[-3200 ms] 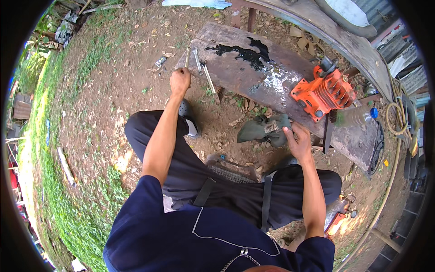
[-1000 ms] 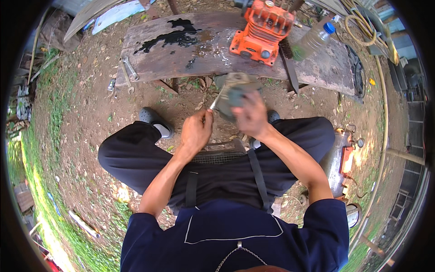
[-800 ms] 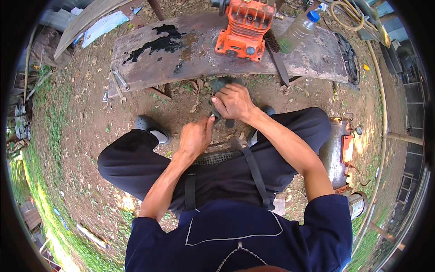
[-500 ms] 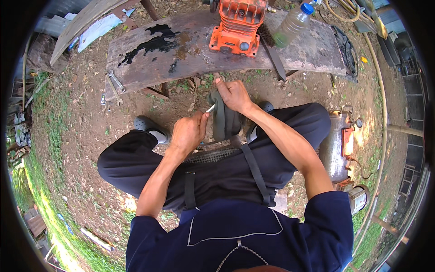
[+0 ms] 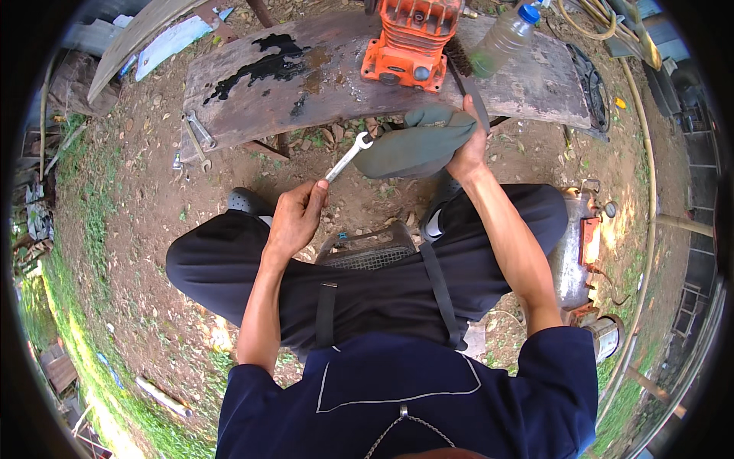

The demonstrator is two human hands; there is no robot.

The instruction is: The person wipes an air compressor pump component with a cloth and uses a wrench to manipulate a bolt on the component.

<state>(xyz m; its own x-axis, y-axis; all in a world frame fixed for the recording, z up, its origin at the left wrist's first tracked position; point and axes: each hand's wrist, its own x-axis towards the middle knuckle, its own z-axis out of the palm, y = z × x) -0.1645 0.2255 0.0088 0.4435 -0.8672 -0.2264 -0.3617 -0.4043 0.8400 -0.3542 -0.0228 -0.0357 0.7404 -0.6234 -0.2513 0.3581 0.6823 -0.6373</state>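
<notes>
My left hand [image 5: 298, 214] is closed round the lower end of a silver wrench [image 5: 345, 162], whose open jaw points up and to the right. A dark green cloth [image 5: 417, 145] hangs from my right hand [image 5: 468, 145], gripped at its right end. The cloth's left edge is close beside the wrench's jaw; whether they touch I cannot tell. Beyond both hands, an orange compressor pump [image 5: 409, 46] stands on the wooden bench [image 5: 336, 92]. A brush with a flat dark handle [image 5: 472, 92] lies to the pump's right, its near end beside my right hand.
A clear bottle with a blue cap [image 5: 501, 42] stands right of the pump. Black liquid [image 5: 260, 69] stains the bench. Two wrenches [image 5: 200, 136] rest at its left end. A metal tank with a gauge [image 5: 572, 252] is beside my right knee; a grey mesh-topped thing [image 5: 375, 252] lies between my legs.
My hands have moved apart. The wrench has come out of the cloth, its jaw now bare. My right hand has carried the cloth right and away from me, and it is spread sideways.
</notes>
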